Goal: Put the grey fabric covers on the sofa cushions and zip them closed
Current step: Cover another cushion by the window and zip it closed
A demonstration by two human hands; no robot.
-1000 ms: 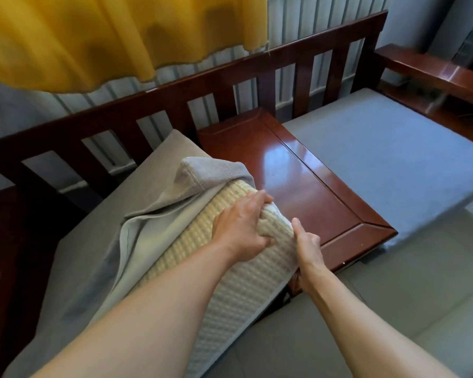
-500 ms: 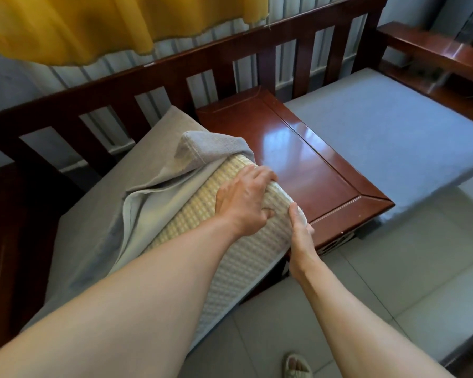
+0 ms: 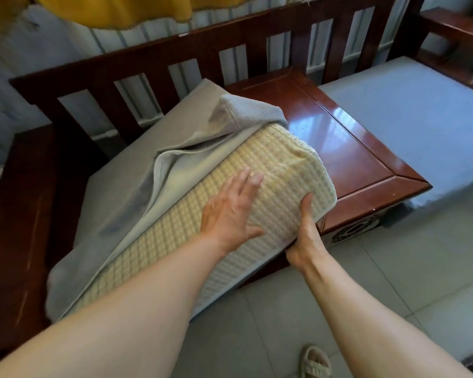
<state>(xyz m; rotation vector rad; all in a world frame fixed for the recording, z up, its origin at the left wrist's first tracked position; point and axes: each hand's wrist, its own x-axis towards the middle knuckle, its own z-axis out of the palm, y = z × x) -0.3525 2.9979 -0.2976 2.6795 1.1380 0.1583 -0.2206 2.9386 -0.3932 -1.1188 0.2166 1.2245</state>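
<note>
A thick sofa cushion (image 3: 281, 170) in a cream waffle-weave liner lies tilted on the left seat, its near right corner bare. The grey fabric cover (image 3: 191, 165) is bunched back along its far and left sides, with one corner folded up. My left hand (image 3: 230, 211) lies flat on top of the cushion, fingers spread. My right hand (image 3: 305, 236) grips the cushion's front right edge, thumb up its side and fingers hidden underneath.
The dark wooden sofa frame (image 3: 175, 58) has a slatted back. A glossy red-brown built-in table (image 3: 352, 148) sits in the middle. A blue-grey covered cushion (image 3: 410, 118) lies on the right seat. Grey floor tiles (image 3: 380, 282) and a sandalled foot (image 3: 316, 362) are below; yellow fabric (image 3: 120, 9) hangs above.
My left hand let go of the cushion's corner, slid back toward me and flattened on top. My right hand stays on the front edge. The camera tilted down.
</note>
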